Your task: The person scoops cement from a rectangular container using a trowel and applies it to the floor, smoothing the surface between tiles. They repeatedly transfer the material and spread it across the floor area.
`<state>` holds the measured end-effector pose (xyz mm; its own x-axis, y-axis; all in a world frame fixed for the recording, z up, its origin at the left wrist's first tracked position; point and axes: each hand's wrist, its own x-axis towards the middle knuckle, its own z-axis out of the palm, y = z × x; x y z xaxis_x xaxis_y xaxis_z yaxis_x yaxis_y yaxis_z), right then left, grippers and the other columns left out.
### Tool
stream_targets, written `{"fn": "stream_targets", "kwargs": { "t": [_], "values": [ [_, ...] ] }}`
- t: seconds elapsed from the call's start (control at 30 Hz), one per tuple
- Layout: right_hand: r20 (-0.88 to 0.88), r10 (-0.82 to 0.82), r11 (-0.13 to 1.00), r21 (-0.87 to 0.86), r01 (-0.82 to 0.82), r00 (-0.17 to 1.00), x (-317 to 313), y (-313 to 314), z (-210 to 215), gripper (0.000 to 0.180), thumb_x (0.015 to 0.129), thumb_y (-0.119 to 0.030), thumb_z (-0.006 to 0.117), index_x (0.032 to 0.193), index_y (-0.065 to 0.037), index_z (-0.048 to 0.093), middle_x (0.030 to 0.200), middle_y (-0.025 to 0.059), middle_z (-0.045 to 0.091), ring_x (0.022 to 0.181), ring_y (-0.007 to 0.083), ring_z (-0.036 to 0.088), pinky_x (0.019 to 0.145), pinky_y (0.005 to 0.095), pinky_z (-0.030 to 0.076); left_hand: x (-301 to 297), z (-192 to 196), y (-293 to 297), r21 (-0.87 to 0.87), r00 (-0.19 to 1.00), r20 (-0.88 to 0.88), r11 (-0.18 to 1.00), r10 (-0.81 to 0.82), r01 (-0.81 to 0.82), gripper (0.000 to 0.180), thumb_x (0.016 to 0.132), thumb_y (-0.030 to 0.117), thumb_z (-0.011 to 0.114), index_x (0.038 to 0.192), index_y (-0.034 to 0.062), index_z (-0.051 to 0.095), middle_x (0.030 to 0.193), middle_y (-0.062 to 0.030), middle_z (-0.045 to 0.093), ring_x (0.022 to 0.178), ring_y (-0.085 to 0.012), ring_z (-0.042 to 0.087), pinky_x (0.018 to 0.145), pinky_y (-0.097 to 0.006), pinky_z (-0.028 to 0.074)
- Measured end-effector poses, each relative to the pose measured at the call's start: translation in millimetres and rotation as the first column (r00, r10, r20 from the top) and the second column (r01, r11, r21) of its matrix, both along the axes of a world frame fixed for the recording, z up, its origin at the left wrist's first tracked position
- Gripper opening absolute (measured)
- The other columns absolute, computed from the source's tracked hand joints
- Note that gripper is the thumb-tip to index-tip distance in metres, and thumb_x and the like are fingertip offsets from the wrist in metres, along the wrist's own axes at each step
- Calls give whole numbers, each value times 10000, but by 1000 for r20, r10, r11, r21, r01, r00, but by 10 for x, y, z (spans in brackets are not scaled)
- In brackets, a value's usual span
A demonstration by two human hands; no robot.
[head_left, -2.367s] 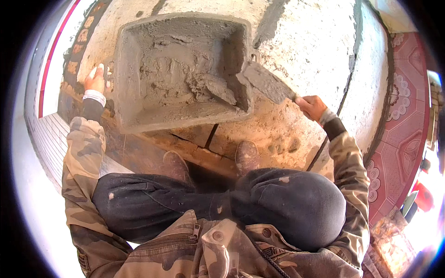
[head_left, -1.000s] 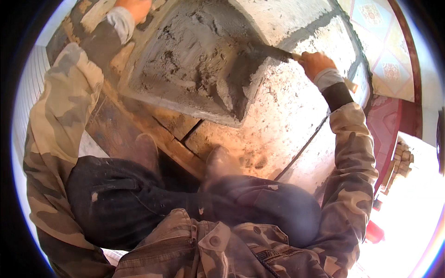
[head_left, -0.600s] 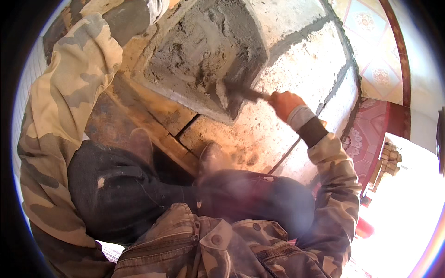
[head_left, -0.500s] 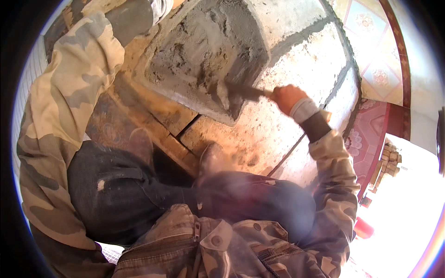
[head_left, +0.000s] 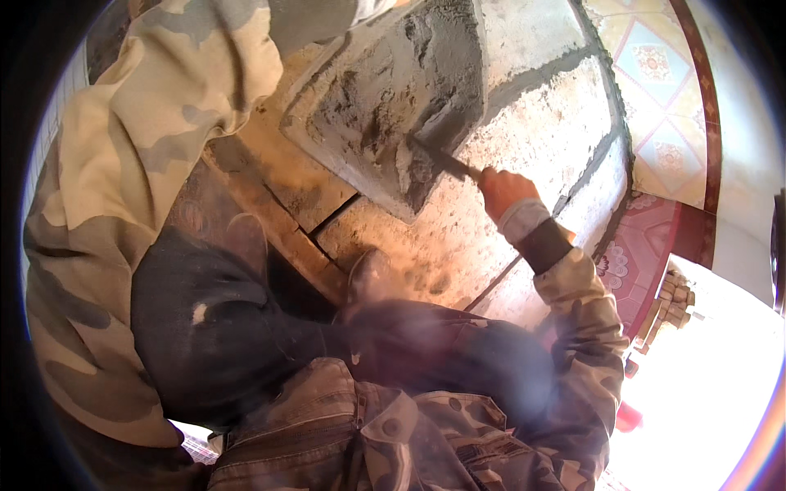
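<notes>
My right hand (head_left: 506, 193) is closed round the handle of a trowel (head_left: 446, 162). The trowel's dark, narrow-looking blade points up and left, its tip in the wet grey mortar (head_left: 360, 106). This mortar forms a rough, uneven bed with smoothed sides on top of pale slabs. My left arm (head_left: 164, 106), in a camouflage sleeve, reaches up to the upper edge. Its light cuff (head_left: 372, 10) shows there, while the left hand itself is cut off by the picture's edge.
Pale slabs (head_left: 540, 114) with grey mortar joints lie around the bed. My shoes (head_left: 370, 274) stand by brownish blocks (head_left: 295, 192) with a dark gap between them. To the right are patterned tiles (head_left: 655, 65), a reddish tiled strip (head_left: 634, 245) and a pile of bricks (head_left: 673, 299) in bright light.
My left arm has moved right along the upper edge. The right hand has shifted a little down, and the trowel slants more steeply. The whole view has shifted slightly.
</notes>
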<state>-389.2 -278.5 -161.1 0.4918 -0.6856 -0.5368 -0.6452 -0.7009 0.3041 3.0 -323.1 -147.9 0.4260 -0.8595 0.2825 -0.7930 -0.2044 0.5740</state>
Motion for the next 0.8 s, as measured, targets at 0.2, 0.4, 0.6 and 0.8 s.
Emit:
{"fn": "stream_targets", "kwargs": {
  "t": [0.2,0.4,0.6,0.8],
  "values": [
    [13,-19,997,-70,20,1000,5,-420,169,381,1023,-365,500,927,-50,693,780,216,694,739,394,705,639,491,567,-16,24,-3,-15,1000,9,1000,-8,8,333,977,314,529,912,29,688,914,-215,698,864,-391,658,779,-471,515],
    [26,-38,999,-11,38,999,-110,-29,-88,228,1008,-242,514,973,-35,603,761,187,683,700,370,700,605,486,555,-54,39,-34,-17,999,30,1000,-18,18,333,975,314,530,907,29,688,923,-223,695,884,-405,655,792,-477,514],
    [90,-132,984,135,119,987,-302,193,22,271,984,-279,560,964,-19,635,764,222,680,733,412,684,668,502,548,-50,46,-21,-28,999,33,999,-25,26,332,972,313,530,901,30,689,933,-232,692,904,-419,652,804,-482,514],
    [253,-538,791,480,379,804,-922,415,-294,377,942,-335,629,925,34,702,797,265,675,761,409,676,716,467,526,-55,65,-44,-30,998,49,999,-34,35,332,970,313,531,895,31,690,942,-241,689,924,-433,650,816,-488,513]
  ]
}}
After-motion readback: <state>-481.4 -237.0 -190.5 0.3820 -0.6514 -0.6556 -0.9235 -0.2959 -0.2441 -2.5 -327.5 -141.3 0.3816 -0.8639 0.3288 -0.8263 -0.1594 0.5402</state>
